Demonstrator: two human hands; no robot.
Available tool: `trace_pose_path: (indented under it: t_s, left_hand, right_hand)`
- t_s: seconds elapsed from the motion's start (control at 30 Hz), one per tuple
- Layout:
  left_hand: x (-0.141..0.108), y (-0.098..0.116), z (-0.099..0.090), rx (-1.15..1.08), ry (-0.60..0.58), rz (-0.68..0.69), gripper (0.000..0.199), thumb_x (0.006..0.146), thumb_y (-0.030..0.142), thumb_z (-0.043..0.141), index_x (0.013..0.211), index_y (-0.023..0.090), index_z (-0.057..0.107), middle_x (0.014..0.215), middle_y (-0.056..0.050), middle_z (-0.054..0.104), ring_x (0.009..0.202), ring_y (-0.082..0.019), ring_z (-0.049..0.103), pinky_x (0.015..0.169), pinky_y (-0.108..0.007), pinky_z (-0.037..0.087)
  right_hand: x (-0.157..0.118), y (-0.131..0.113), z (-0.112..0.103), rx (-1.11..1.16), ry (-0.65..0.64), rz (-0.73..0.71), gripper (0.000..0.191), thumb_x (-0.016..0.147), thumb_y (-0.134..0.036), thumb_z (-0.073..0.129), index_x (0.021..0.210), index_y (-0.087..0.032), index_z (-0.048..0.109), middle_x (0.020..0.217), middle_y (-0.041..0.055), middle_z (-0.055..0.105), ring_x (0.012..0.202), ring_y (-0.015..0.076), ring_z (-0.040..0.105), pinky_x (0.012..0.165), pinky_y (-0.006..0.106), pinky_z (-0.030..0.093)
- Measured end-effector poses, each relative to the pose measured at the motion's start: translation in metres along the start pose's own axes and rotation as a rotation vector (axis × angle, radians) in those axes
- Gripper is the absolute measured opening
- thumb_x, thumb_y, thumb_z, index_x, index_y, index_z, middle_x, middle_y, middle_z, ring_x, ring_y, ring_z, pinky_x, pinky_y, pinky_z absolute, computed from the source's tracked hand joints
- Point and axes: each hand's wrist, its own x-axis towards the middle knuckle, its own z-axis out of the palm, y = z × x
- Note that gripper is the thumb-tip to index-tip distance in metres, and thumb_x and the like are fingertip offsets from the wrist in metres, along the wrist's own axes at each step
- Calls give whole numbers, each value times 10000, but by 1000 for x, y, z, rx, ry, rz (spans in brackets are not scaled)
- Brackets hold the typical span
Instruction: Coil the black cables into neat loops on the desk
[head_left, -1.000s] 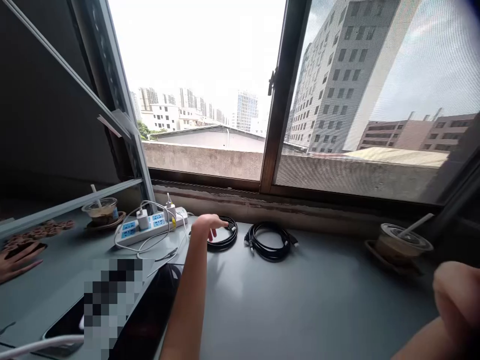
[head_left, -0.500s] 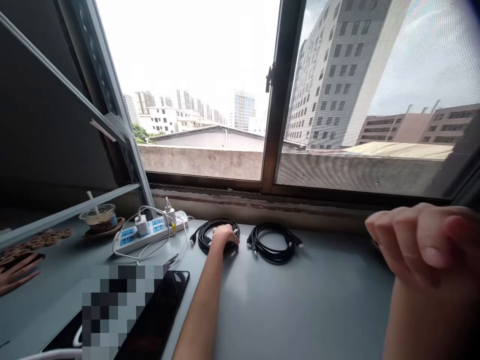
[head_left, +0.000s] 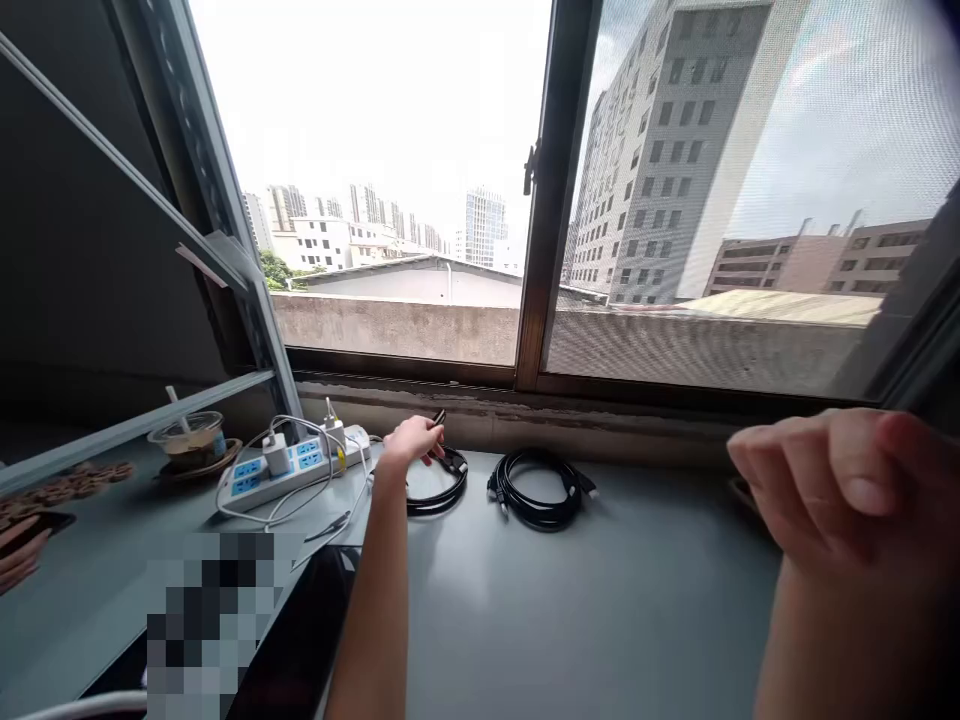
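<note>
My left hand (head_left: 411, 442) is closed, with a dark cable end (head_left: 439, 418) showing at its fingertips. It is above the left coil of black cable (head_left: 442, 500), which lies on the desk and is partly hidden by my hand and forearm. To the right, a second coil of black cable (head_left: 541, 490) lies flat with its plugs showing. Close to the camera on the right, my right hand (head_left: 832, 485) is raised with its fingers curled in, and I see nothing in it.
A white power strip (head_left: 281, 470) with chargers and white cords stands left of the coils. Behind it is a plastic cup (head_left: 187, 437) with a straw. Another person's hand (head_left: 21, 560) holds a phone at the far left. A dark flat device (head_left: 300, 630) lies in front.
My left hand has risen off the left coil and moved left, a dark cable end now at its fingertips. My right hand stays curled. The other person's hand has shifted.
</note>
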Motion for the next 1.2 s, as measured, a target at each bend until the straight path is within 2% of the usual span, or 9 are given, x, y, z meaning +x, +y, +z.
trace_pose_path:
  t_s: [0.17,0.33,0.43,0.5,0.6,0.77,0.97,1.07,1.2]
  left_hand:
    - [-10,11,-19,-82,401,-23,383,900,414,228,931,202,545,872,-29,690,529,-109,592,639,-250,431]
    - [-22,27,-27,-481,561,216,381,889,475,304,870,177,542,592,15,544,389,-66,420,424,-198,328]
    - [-36,43,-29,-805,512,356,339,868,492,393,845,174,509,494,67,391,353,-45,338,364,-179,254]
    - [-47,56,-30,-928,406,442,310,867,486,419,872,181,470,506,76,409,348,-41,355,357,-173,263]
    - [-64,73,-29,-948,241,547,269,882,448,423,943,186,428,553,62,495,383,-59,458,387,-176,328]
    - [-83,97,-13,-907,74,650,223,894,343,438,989,144,471,664,18,570,548,-73,560,521,-179,428]
    - [-94,117,9,-916,84,740,198,861,272,476,996,133,518,708,16,566,599,-53,540,573,-155,431]
    - [-99,116,4,-936,94,740,178,824,216,484,981,134,506,710,16,581,531,-45,519,523,-159,415]
    - [-103,104,-15,-907,147,734,180,777,183,500,950,135,504,697,18,591,450,-38,490,451,-169,382]
  right_hand:
    - [6,3,11,19,-45,32,395,852,-363,494,487,-243,588,228,-29,354,188,90,256,271,250,171]
    - [13,27,29,-181,-136,238,389,855,-412,509,560,-192,636,347,-20,471,269,75,372,302,204,238]
    - [16,46,41,-346,-247,385,387,838,-464,519,669,-152,672,437,-6,524,329,59,387,330,187,275]
    - [18,58,50,-377,-329,423,381,830,-477,525,748,-143,690,512,5,566,362,55,403,351,184,307]
    - [19,71,59,-420,-381,423,355,814,-481,543,838,-163,700,678,28,640,438,73,483,403,194,378]
    - [16,78,67,-606,-314,312,328,799,-485,561,913,-204,688,878,43,661,631,121,592,455,189,399]
    - [11,67,70,-671,-313,275,330,813,-489,544,874,-185,656,792,33,641,618,132,575,503,220,435]
    - [12,62,67,-575,-273,270,310,839,-463,523,887,-180,641,783,42,644,712,165,610,598,245,476]
    - [18,61,56,-425,-67,277,320,862,-470,485,949,-190,613,709,22,626,656,138,612,546,220,466]
